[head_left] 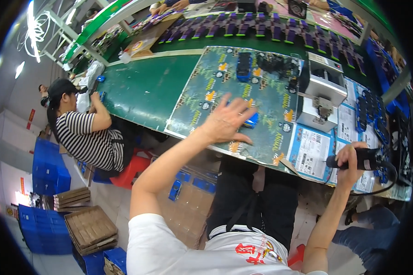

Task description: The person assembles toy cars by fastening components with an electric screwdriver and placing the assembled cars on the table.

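My left hand point(228, 120) lies over the patterned sheet on the bench, fingers spread. Under its fingertips is a small blue piece point(251, 120), mostly covered, which looks like a toy car body. My right hand point(350, 161) is wrapped round a black electric screwdriver point(366, 159), held roughly level with its thin bit pointing left. A dark cable curves from its rear end. Beyond my left hand sits a blue toy car body point(243, 67) with a dark inside. Next to it lies a pile of small black parts point(278, 65).
A silver screw-feeder-like machine point(323, 94) stands between my hands, farther back. Several blue car bodies point(371, 110) are at the right. Purple-and-green pieces point(243, 25) line the far belt. A person in a striped shirt point(88, 133) works at the left. Blue crates point(46, 229) stand on the floor.
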Action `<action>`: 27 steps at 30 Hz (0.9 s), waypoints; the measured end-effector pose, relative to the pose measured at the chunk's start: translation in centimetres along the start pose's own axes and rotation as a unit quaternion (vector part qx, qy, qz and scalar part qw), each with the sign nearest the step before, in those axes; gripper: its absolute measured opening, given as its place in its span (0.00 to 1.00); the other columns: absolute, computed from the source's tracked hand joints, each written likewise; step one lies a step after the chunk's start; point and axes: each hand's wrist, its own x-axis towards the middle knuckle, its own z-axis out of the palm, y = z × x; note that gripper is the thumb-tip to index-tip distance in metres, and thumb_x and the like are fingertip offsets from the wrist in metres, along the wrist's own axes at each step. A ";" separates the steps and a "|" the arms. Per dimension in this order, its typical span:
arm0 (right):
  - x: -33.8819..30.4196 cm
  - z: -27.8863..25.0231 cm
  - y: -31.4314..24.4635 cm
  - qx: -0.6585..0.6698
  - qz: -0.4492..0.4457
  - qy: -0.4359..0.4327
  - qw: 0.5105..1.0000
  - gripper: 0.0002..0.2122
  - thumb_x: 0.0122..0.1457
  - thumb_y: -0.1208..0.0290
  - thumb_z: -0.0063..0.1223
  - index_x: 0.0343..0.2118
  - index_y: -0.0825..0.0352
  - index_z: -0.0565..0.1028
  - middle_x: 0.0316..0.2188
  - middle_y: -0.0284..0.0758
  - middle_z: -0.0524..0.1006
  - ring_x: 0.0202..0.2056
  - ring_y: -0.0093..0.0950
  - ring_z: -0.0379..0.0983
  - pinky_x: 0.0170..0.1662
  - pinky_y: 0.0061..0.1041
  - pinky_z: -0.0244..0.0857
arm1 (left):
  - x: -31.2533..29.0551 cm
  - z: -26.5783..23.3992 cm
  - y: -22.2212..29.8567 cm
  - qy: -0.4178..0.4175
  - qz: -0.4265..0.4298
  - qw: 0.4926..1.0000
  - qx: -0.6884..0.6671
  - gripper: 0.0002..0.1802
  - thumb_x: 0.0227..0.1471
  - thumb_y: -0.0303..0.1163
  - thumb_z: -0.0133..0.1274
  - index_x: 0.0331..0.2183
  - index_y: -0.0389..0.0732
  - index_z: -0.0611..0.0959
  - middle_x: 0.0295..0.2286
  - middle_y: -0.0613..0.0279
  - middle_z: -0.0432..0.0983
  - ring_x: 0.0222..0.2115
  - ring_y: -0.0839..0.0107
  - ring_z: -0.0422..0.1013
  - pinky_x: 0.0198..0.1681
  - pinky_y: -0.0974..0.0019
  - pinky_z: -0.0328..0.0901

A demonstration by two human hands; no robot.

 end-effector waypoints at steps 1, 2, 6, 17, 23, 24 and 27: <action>-0.1 0.0 0.1 0.013 0.004 0.002 1.000 0.06 0.61 0.75 0.50 0.36 0.68 0.65 0.18 0.29 0.63 0.17 0.20 0.59 0.22 0.20 0.57 | -1.8 -0.4 -1.8 -0.017 -0.043 0.999 0.026 0.52 0.38 0.68 0.58 0.57 0.43 0.69 0.55 0.50 0.63 0.60 0.51 0.56 0.63 0.37 0.43; 0.0 0.2 0.1 0.016 0.010 0.010 1.000 0.08 0.59 0.74 0.52 0.36 0.68 0.65 0.18 0.29 0.63 0.17 0.20 0.59 0.22 0.20 0.57 | -3.8 -1.0 -3.9 -0.007 -0.077 0.995 0.066 0.54 0.37 0.68 0.59 0.58 0.44 0.68 0.58 0.49 0.59 0.62 0.50 0.53 0.64 0.37 0.40; 0.0 0.3 0.6 0.027 0.014 0.015 0.999 0.10 0.59 0.72 0.55 0.36 0.68 0.64 0.17 0.29 0.64 0.16 0.19 0.59 0.22 0.19 0.56 | -11.0 -1.8 -8.2 0.051 -0.238 0.959 0.147 0.58 0.36 0.65 0.63 0.61 0.42 0.63 0.62 0.46 0.51 0.64 0.50 0.47 0.64 0.36 0.36; -0.8 1.2 -1.2 -0.001 0.058 0.083 0.995 0.11 0.51 0.84 0.58 0.35 0.65 0.70 0.19 0.31 0.71 0.18 0.20 0.69 0.22 0.19 0.64 | 2.8 1.2 10.9 0.276 0.003 0.941 -0.196 0.24 0.40 0.23 0.64 0.43 0.34 0.78 0.45 0.46 0.75 0.45 0.47 0.72 0.48 0.52 0.67; -2.6 -3.9 -7.0 0.052 0.019 0.070 0.996 0.11 0.50 0.78 0.63 0.32 0.69 0.69 0.20 0.32 0.73 0.19 0.17 0.67 0.24 0.16 0.63 | 21.2 2.7 22.9 0.250 -0.008 0.838 -0.485 0.22 0.51 0.26 0.56 0.48 0.31 0.74 0.45 0.43 0.72 0.46 0.45 0.70 0.48 0.55 0.66; -3.0 -4.7 -7.9 0.048 0.039 0.087 0.994 0.11 0.49 0.78 0.63 0.32 0.69 0.69 0.20 0.32 0.73 0.19 0.17 0.67 0.24 0.16 0.63 | 24.9 3.7 24.0 0.230 -0.060 0.793 -0.561 0.22 0.53 0.29 0.55 0.49 0.30 0.73 0.46 0.42 0.72 0.47 0.45 0.69 0.50 0.55 0.64; -2.8 -5.3 -8.2 -0.031 0.066 0.094 0.993 0.14 0.46 0.81 0.66 0.33 0.70 0.71 0.20 0.29 0.72 0.19 0.16 0.67 0.22 0.16 0.63 | 34.8 8.6 23.2 0.227 -0.229 0.802 -0.503 0.28 0.55 0.41 0.55 0.50 0.28 0.72 0.48 0.40 0.70 0.53 0.46 0.64 0.57 0.50 0.57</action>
